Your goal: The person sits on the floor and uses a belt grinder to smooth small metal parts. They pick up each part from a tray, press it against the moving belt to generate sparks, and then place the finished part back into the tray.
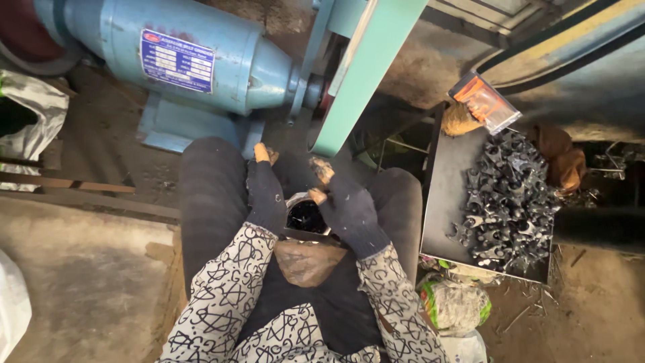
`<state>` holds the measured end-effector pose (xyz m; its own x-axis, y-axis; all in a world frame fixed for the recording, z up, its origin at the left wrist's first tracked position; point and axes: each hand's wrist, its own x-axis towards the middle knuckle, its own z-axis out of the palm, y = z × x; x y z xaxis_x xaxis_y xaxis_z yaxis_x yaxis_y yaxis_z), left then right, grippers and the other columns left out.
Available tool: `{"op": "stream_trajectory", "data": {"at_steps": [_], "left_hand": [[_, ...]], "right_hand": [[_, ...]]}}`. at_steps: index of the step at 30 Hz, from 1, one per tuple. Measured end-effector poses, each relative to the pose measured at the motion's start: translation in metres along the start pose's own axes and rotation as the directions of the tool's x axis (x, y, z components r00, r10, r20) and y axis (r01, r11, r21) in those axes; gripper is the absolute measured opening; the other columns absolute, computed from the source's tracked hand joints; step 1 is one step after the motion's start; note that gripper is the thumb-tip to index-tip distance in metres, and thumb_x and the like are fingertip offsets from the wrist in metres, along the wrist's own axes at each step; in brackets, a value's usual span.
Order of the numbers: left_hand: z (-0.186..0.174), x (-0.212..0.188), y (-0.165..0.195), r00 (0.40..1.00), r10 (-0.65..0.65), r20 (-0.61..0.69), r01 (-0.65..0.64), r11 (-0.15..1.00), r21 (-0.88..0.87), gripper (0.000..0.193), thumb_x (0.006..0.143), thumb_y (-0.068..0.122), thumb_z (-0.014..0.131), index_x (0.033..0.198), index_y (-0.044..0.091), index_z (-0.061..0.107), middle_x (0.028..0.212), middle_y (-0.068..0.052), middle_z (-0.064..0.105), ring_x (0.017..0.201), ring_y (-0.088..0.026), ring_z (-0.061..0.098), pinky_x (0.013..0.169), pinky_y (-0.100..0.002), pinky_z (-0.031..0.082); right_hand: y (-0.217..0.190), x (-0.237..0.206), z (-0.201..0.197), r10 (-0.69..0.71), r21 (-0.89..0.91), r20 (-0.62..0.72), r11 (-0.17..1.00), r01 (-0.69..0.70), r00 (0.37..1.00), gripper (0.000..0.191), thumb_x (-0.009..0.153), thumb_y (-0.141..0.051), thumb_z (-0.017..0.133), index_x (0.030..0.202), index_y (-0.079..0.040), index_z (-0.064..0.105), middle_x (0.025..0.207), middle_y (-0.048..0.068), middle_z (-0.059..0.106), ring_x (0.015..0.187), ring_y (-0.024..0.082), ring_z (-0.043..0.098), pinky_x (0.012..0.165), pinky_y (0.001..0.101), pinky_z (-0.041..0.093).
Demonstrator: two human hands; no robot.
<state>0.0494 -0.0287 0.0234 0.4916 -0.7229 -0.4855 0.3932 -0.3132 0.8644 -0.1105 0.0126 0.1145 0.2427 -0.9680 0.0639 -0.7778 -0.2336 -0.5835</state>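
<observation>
Gritty workshop floor here, bare concrete and dust, and a person sits low with knees spread, looking straight down into the lap. Both hands wear dark fingerless gloves, bare fingertips poking out, patterned sleeves behind them.

The left hand [265, 191] stands upright, wrist low, fingers pointing away from the body, thumb tip up top; it presses against the left rim of a small round metal tin [306, 216] and steadies it. The right hand [346, 205] comes in from the other side, fingers curled over the tin's far right edge, fingertips pinched together, though whether something small sits in that pinch I cannot tell. The tin sits between the two hands, over the lap, mouth facing up, dark contents inside; being round, it shows no clear long axis.

Just beyond the hands, a blue bench grinder [195, 60] on its base, and a pale green belt guard [363, 67] slanting down toward the fingertips, close ahead of them. Off to the right of the right hand, a dark flat tray [443, 195] heaped with small metal spanners [510, 202], an orange-topped packet [484, 101] at its far end. Near the right elbow, a crumpled plastic bag [457, 306]. Far left of the left hand, another pale bag [33, 114].
</observation>
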Motion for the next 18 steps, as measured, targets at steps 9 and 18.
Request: {"op": "stream_trajectory", "data": {"at_steps": [9,18], "left_hand": [[0.003,-0.015,-0.001,0.998,-0.039,-0.05,0.053,0.947,0.317,0.061,0.103,0.057,0.044,0.121,0.005,0.07,0.111,-0.007,0.074,0.095,-0.019,0.067,0.083,-0.035,0.052],[0.01,-0.019,0.008,0.994,-0.053,-0.092,0.091,0.876,0.474,0.064,0.106,0.058,0.04,0.125,0.002,0.066,0.12,-0.014,0.07,0.107,-0.026,0.062,0.093,-0.038,0.046]], "right_hand": [[0.002,-0.01,-0.011,-0.1,-0.04,0.008,0.994,0.101,0.995,0.052,0.084,-0.023,0.071,0.135,-0.02,0.064,0.095,0.013,0.074,0.081,0.037,0.07,0.07,0.0498,0.055],[0.027,0.016,0.013,-0.021,-0.049,0.021,0.999,0.022,1.0,0.042,0.088,-0.036,0.073,0.126,-0.018,0.063,0.09,0.017,0.073,0.08,0.04,0.07,0.071,0.0545,0.053]]}}
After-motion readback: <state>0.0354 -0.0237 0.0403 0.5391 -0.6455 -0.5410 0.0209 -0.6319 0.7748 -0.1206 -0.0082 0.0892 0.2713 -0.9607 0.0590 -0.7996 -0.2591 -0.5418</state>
